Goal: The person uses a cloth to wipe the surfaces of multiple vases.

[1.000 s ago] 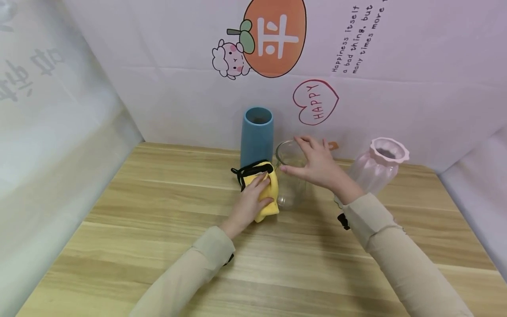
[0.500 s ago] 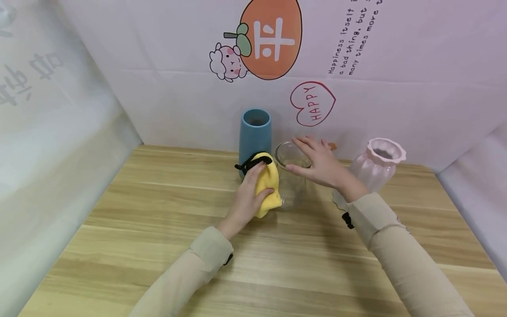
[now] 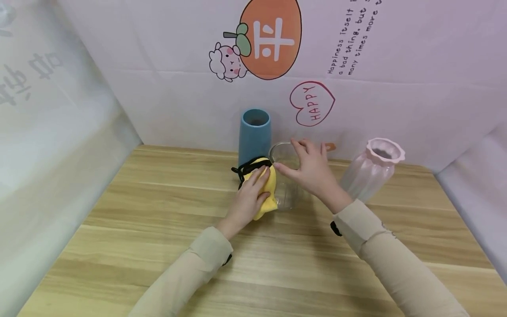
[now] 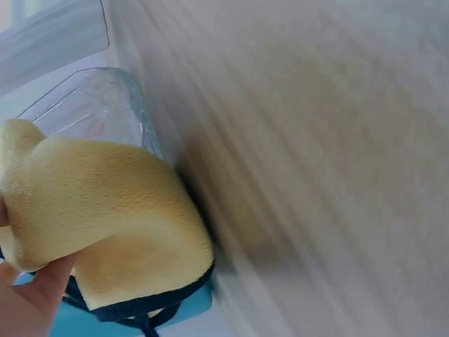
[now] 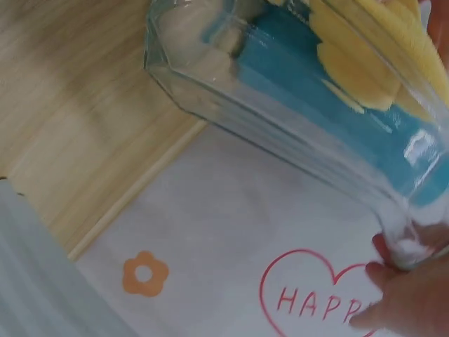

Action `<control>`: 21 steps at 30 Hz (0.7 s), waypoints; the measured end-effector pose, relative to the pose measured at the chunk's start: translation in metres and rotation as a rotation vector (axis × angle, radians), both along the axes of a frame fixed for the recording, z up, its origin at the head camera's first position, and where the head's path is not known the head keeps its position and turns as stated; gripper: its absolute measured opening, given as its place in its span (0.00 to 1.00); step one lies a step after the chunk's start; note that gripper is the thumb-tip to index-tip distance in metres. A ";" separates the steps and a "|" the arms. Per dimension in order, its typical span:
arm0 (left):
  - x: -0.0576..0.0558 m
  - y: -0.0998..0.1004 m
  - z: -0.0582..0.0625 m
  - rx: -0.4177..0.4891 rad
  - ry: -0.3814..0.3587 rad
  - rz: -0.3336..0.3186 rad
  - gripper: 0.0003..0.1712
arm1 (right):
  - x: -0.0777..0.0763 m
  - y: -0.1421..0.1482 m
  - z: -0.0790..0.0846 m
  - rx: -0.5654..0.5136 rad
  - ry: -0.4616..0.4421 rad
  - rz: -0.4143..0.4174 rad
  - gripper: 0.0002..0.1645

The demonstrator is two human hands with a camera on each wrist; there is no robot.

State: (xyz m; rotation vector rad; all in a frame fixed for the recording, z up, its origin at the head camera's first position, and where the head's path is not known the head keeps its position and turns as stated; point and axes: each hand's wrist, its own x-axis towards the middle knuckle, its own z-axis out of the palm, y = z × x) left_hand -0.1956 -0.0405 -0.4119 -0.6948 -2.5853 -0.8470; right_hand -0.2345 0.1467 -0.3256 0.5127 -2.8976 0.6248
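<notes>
A clear glass vase [image 3: 286,196] stands on the wooden table, in the middle of the head view. My right hand [image 3: 314,176] grips its rim, thumb on the near side and fingers behind. In the right wrist view the fingers [image 5: 410,295] wrap the neck of the faceted vase [image 5: 280,133]. My left hand [image 3: 246,200] holds a folded yellow cloth [image 3: 272,182] with black trim and a black cord against the vase's left side. The left wrist view shows the plush cloth [image 4: 119,189] bunched between thumb and fingers, covering part of the glass.
Right behind the cloth stands a blue vase [image 3: 254,141]. A pink fluted vase [image 3: 362,176] with a scalloped rim is at the right, partly behind the right forearm. A white printed backdrop [image 3: 178,97] rises at the table's [image 3: 158,246] back edge, with more white cloth at both sides.
The cloth in my left hand slid up the glass, then came back down. My right hand and the glass vase have shifted slightly left, closer to the cloth.
</notes>
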 end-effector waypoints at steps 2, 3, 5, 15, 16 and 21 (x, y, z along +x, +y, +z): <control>0.000 -0.004 0.000 -0.027 -0.020 -0.006 0.35 | 0.002 -0.004 0.001 0.014 0.009 -0.029 0.53; 0.001 -0.006 -0.001 -0.044 -0.040 -0.007 0.35 | 0.003 -0.006 0.002 0.022 0.009 -0.041 0.53; 0.001 -0.010 -0.002 -0.090 -0.077 -0.009 0.35 | 0.005 -0.008 0.004 0.039 0.006 -0.057 0.54; 0.000 -0.017 -0.003 0.079 -0.080 0.010 0.40 | 0.000 0.006 0.008 0.113 -0.009 0.076 0.53; 0.001 -0.016 -0.001 0.122 -0.072 0.009 0.39 | -0.002 0.008 0.009 0.121 -0.018 0.102 0.52; 0.001 -0.008 0.006 0.232 -0.030 -0.031 0.35 | -0.008 0.019 0.010 0.137 -0.051 0.184 0.52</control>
